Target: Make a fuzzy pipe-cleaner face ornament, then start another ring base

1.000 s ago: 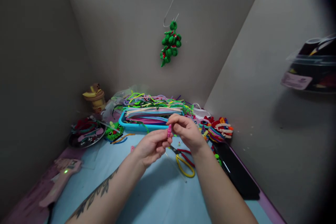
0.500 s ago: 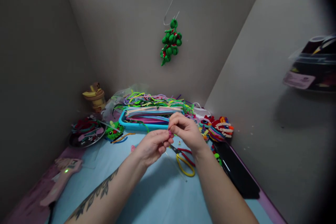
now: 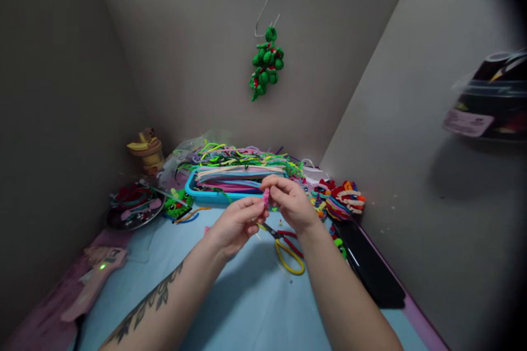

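Both my hands meet above the light blue table mat [image 3: 247,307], pinching one small pink pipe cleaner piece [image 3: 265,196]. My left hand [image 3: 234,225] grips its lower end with closed fingers. My right hand [image 3: 290,203] pinches the upper part from the right. Just below the hands lie scissors [image 3: 286,247] with yellow and red handles. Behind the hands stands a blue tray [image 3: 224,189] full of coloured pipe cleaners.
Grey partition walls close in three sides. A green pipe cleaner figure [image 3: 267,63] hangs on a wire at the back wall. A plate of scraps [image 3: 134,209], a green figure [image 3: 179,204], a yellow toy [image 3: 146,149], a glue gun [image 3: 96,279], colourful figures [image 3: 343,200] and a black tablet [image 3: 368,271] surround the mat.
The pink piece, nearly hidden between the fingertips half a second ago, now stands up between the hands again. Both hands have shifted slightly up and away from me.
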Tool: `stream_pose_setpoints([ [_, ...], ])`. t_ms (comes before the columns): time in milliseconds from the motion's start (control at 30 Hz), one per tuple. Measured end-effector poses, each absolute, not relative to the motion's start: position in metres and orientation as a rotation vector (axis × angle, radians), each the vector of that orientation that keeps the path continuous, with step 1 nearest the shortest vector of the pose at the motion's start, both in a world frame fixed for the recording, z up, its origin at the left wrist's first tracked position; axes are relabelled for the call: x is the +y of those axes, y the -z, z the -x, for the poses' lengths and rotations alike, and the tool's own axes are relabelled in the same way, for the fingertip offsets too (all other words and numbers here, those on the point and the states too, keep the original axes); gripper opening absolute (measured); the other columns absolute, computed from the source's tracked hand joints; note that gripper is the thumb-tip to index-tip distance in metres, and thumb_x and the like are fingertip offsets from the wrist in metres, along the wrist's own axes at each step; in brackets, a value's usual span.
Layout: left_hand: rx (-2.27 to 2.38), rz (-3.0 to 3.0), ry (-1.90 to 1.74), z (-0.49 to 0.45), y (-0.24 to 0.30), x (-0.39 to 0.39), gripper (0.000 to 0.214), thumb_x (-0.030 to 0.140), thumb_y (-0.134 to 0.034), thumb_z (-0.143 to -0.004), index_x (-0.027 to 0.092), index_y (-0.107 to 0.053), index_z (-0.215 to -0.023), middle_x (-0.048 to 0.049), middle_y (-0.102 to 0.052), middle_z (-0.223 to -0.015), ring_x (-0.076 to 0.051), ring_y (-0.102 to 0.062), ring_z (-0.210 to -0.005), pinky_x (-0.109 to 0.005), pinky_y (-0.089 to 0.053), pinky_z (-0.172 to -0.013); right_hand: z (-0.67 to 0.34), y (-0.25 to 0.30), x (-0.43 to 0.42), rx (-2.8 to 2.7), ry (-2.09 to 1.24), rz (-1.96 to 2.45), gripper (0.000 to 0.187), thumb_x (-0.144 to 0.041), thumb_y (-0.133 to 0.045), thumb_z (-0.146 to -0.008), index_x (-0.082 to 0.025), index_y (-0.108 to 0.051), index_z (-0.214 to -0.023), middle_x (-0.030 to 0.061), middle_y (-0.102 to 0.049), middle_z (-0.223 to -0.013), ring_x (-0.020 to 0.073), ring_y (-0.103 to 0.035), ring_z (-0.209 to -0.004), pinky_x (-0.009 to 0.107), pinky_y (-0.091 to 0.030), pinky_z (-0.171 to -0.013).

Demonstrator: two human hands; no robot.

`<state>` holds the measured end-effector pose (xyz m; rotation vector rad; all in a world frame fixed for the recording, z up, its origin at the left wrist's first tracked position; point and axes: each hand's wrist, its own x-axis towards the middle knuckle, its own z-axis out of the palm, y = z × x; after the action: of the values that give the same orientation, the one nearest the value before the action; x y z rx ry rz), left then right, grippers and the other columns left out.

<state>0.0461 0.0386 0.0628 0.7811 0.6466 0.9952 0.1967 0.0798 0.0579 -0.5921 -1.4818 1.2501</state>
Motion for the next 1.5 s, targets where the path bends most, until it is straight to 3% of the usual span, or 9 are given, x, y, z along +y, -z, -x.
stream_pose_setpoints([
  [100, 0.686, -0.854, -1.085, -0.045, -0.062, 0.04, 0.027, 0.032, -0.078, -0.064, 0.012, -0.062, -0.069, 0.0011, -0.053, -0.063, -0.003, -0.039, -0.05, -0.014, -0.021, -0.039, -0.195, -0.057, 0.08, -1.508, -1.292, 0.586, 0.027, -0.041, -0.068, -0.078, -0.02, -0.069, -0.094, 0.0015, -0.057, -0.081, 0.0102, -0.048, -0.064, 0.022, -0.039, -0.057],
  [233, 0.774, -0.966, -1.135, -0.044, -0.063, 0.041, 0.028, 0.036, -0.077, -0.066, 0.012, -0.062, -0.068, 0.0036, -0.048, -0.059, -0.003, -0.033, -0.046, -0.016, -0.021, -0.041, -0.192, -0.058, 0.08, -1.542, -1.253, 0.559, 0.018, -0.034, -0.072, -0.075, -0.017, -0.067, -0.075, 0.002, -0.055, -0.083, 0.0128, -0.051, -0.075, 0.024, -0.043, -0.064],
  [367, 0.766, -1.006, -1.114, -0.041, -0.065, 0.041, 0.028, 0.039, -0.072, -0.071, 0.012, -0.065, -0.071, -0.0007, -0.055, -0.066, -0.005, -0.041, -0.052, -0.017, -0.024, -0.042, -0.19, -0.057, 0.08, -1.481, -1.303, 0.523, 0.021, -0.036, -0.072, -0.073, -0.017, -0.062, -0.071, 0.0008, -0.053, -0.08, 0.0112, -0.049, -0.065, 0.025, -0.043, -0.06],
  [633, 0.79, -0.939, -1.168, -0.035, -0.064, 0.047, 0.026, 0.036, -0.074, -0.069, 0.013, -0.068, -0.079, -0.0029, -0.061, -0.072, -0.007, -0.048, -0.058, -0.017, -0.027, -0.043, -0.194, -0.057, 0.083, -1.47, -1.179, 0.511, 0.024, -0.039, -0.072, -0.073, -0.019, -0.062, -0.064, 0.0016, -0.053, -0.075, 0.0167, -0.05, -0.078, 0.029, -0.041, -0.074],
  [1000, 0.803, -1.053, -1.11, -0.039, -0.067, 0.04, 0.027, 0.039, -0.073, -0.068, 0.013, -0.069, -0.072, -0.0024, -0.061, -0.068, -0.009, -0.049, -0.059, -0.019, -0.031, -0.046, -0.188, -0.052, 0.083, -1.469, -1.209, 0.539, 0.014, -0.031, -0.075, -0.071, -0.02, -0.067, -0.069, 0.0012, -0.054, -0.079, 0.0137, -0.051, -0.071, 0.025, -0.044, -0.06],
  [1200, 0.821, -1.063, -1.147, -0.039, -0.063, 0.042, 0.026, 0.039, -0.071, -0.071, 0.013, -0.067, -0.07, -0.0005, -0.057, -0.063, -0.008, -0.047, -0.055, -0.018, -0.029, -0.044, -0.189, -0.051, 0.083, -1.459, -1.234, 0.58, 0.014, -0.033, -0.07, -0.076, -0.02, -0.069, -0.083, 0.0016, -0.059, -0.081, 0.0135, -0.054, -0.072, 0.026, -0.045, -0.066],
  [1367, 0.863, -1.078, -1.148, -0.043, -0.057, 0.043, 0.03, 0.041, -0.071, -0.071, 0.015, -0.069, -0.085, 0.0001, -0.059, -0.066, -0.009, -0.05, -0.057, -0.019, -0.032, -0.045, -0.191, -0.051, 0.085, -1.464, -1.163, 0.607, 0.014, -0.03, -0.07, -0.075, -0.019, -0.066, -0.069, 0.0013, -0.057, -0.077, 0.0139, -0.052, -0.071, 0.025, -0.043, -0.063],
  [1500, 0.849, -1.109, -1.142, -0.046, -0.051, 0.045, 0.027, 0.04, -0.067, -0.074, 0.014, -0.068, -0.08, -0.0009, -0.058, -0.068, -0.009, -0.049, -0.058, -0.018, -0.033, -0.046, -0.19, -0.05, 0.085, -1.472, -1.184, 0.628, 0.014, -0.03, -0.069, -0.076, -0.019, -0.065, -0.069, 0.0012, -0.057, -0.077, 0.0135, -0.052, -0.069, 0.025, -0.043, -0.06],
])
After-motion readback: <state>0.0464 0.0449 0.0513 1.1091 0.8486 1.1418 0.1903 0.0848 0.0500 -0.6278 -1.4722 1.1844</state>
